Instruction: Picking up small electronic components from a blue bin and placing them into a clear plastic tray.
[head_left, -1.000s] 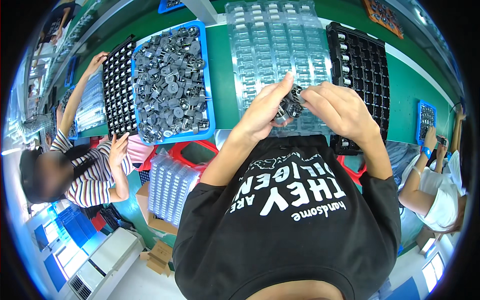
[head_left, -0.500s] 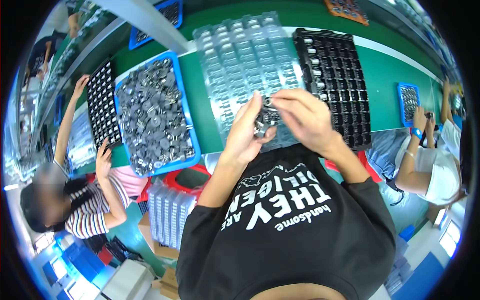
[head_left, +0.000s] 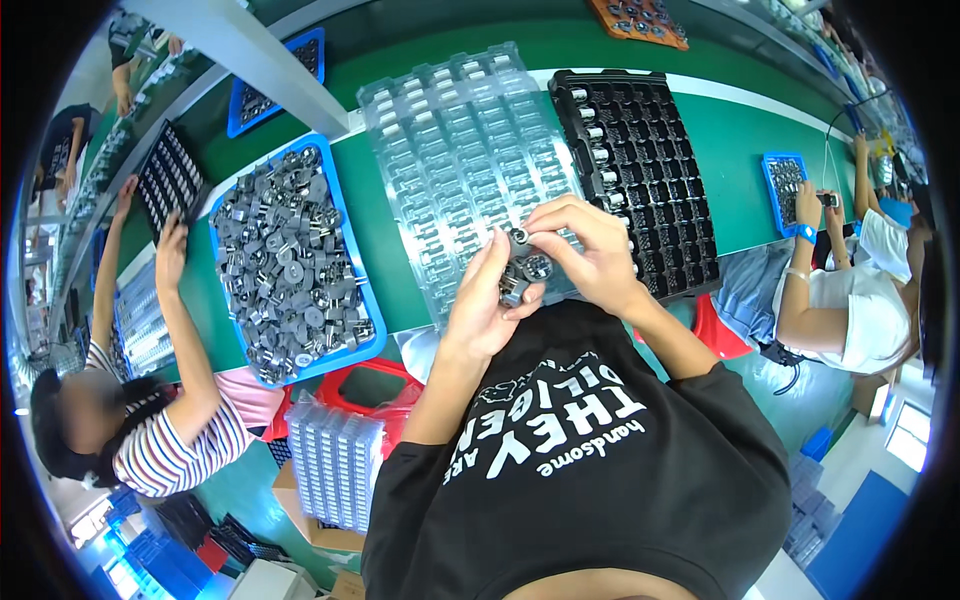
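My left hand [head_left: 482,305] is closed around several small grey-and-metal cylindrical parts [head_left: 514,285], cupped against the fingers. Between the thumb and fingers of my right hand [head_left: 592,248] is one small round metal part [head_left: 519,237], held just above the others and close to my left thumb. Both hands are over the near edge of a clear plastic tray [head_left: 455,165] with rows of moulded pockets, and some metal parts sit in its far pockets. Right of it lies a black pocketed tray [head_left: 645,130], with shiny parts along its left column.
A blue bin [head_left: 376,318] heaped with grey-and-metal parts stands to the left on the green table [head_left: 398,290]. Further left, a co-worker holds a black tray [head_left: 172,180]. Another co-worker sits at right by a small blue bin [head_left: 770,190]. An orange tray [head_left: 640,22] lies at the back.
The view has shifted a little. My right hand has brought the small part slightly clear of the cluster in my left. The left co-worker's black tray has been lifted and tilted.
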